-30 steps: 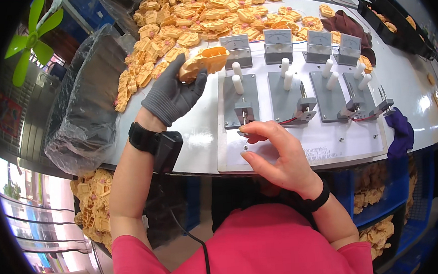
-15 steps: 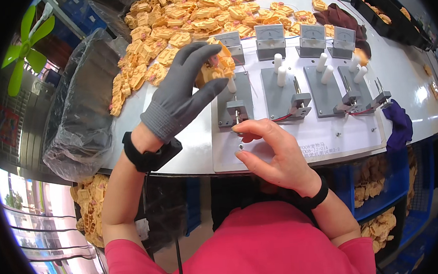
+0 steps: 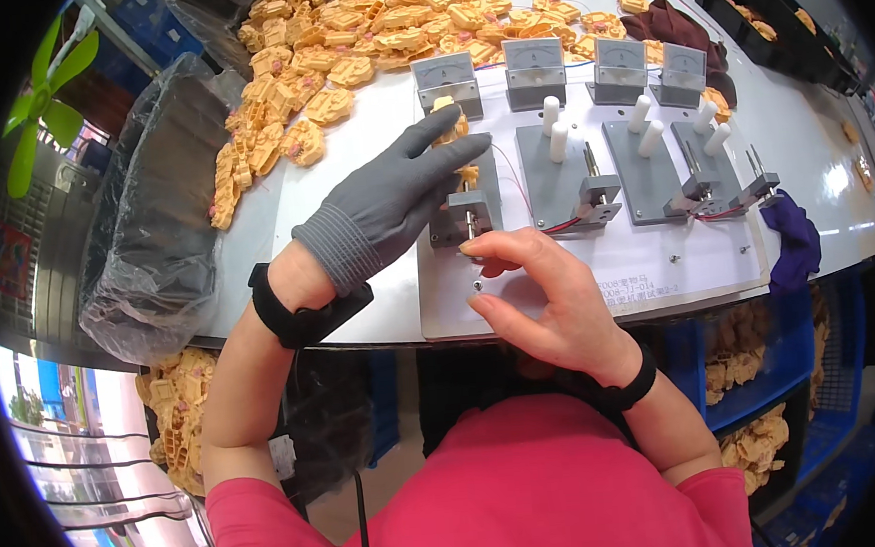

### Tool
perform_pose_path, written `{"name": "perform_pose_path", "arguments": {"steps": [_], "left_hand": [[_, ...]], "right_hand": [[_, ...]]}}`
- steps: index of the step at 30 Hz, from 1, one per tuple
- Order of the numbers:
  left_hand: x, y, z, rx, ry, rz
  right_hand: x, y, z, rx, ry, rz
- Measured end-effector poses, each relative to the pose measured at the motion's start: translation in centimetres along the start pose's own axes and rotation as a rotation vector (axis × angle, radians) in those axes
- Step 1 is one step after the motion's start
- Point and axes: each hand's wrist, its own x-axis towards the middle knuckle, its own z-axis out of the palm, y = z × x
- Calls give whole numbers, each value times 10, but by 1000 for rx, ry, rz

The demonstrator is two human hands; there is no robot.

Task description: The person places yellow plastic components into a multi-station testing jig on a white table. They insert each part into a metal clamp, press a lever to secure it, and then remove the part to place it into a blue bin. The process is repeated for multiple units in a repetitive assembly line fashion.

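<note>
On leftmost grey fixture (image 3: pixel 491 198): 1 yel. plastic part (image 3: pixel 461 129), partly hid. by gloved L hand (image 3: pixel 385 196); fingers over it, grip can't tell. Bare R hand (image 3: pixel 555 306): thumb & index apart, index nr metal pin (image 3: pixel 469 221). Analog meter (image 3: pixel 444 72) behind.

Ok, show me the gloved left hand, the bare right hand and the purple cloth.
Gloved left hand (image 3: pixel 385 194): head view, on the back of the glove.
Bare right hand (image 3: pixel 562 309): head view, near the base of the thumb.
Purple cloth (image 3: pixel 793 239): head view, middle of its folds.
</note>
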Motion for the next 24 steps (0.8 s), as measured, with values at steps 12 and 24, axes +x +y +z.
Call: {"name": "perform_pose_path", "arguments": {"steps": [12, 24], "left_hand": [[-37, -135, -51, 335, 20, -532], [0, -201, -1, 508, -76, -792]], "right_hand": [[0, 3, 16, -459, -26, -29], [2, 8, 12, -464, -113, 36]]}}
